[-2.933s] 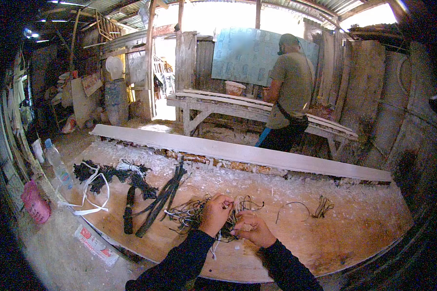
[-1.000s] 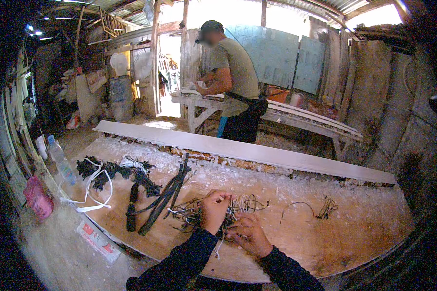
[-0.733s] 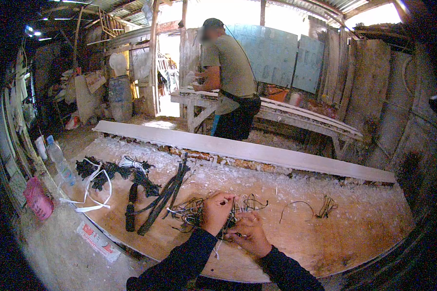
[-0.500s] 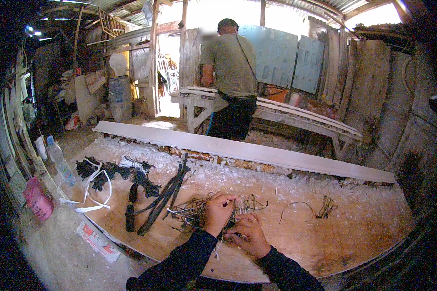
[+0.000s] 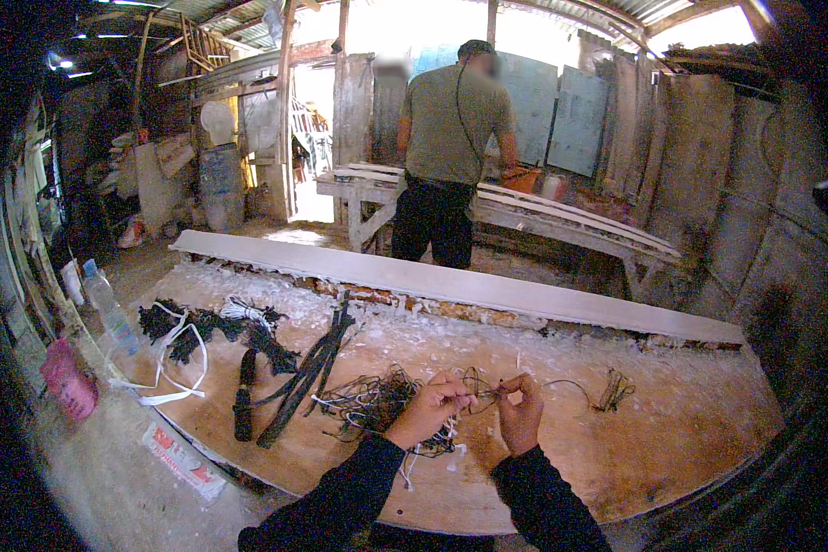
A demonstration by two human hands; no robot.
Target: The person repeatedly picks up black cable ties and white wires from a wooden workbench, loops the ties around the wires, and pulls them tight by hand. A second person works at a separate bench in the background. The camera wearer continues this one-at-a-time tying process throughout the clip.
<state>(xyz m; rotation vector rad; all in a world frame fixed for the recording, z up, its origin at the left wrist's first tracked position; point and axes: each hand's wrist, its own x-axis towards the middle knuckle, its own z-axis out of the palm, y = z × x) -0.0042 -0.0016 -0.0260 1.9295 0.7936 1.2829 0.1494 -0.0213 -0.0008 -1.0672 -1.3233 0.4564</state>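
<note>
A tangled heap of thin dark and white cords [image 5: 363, 402] lies on the wooden table, left of and under my left hand [image 5: 432, 405]. That hand is closed in a pinch on a dark cord [image 5: 484, 386] at the heap's right edge. My right hand [image 5: 522, 414] stands a little to the right, its thumb and fingertips pinched together on the same dark cord, which stretches between the hands. A small separate bundle of dark cord [image 5: 614, 390] rests farther right on the table.
Left on the table are black strips [image 5: 308, 377], a dark-handled tool [image 5: 244, 396], black cord bundles [image 5: 265, 345], a white strap [image 5: 170, 397] and a plastic bottle [image 5: 110, 304]. A long pale board [image 5: 451, 287] lines the far edge. Beyond it, a person [image 5: 446, 138] stands at a bench.
My right hand has moved right and up, away from the left hand, with cord now drawn out between them. The person behind has turned toward the right.
</note>
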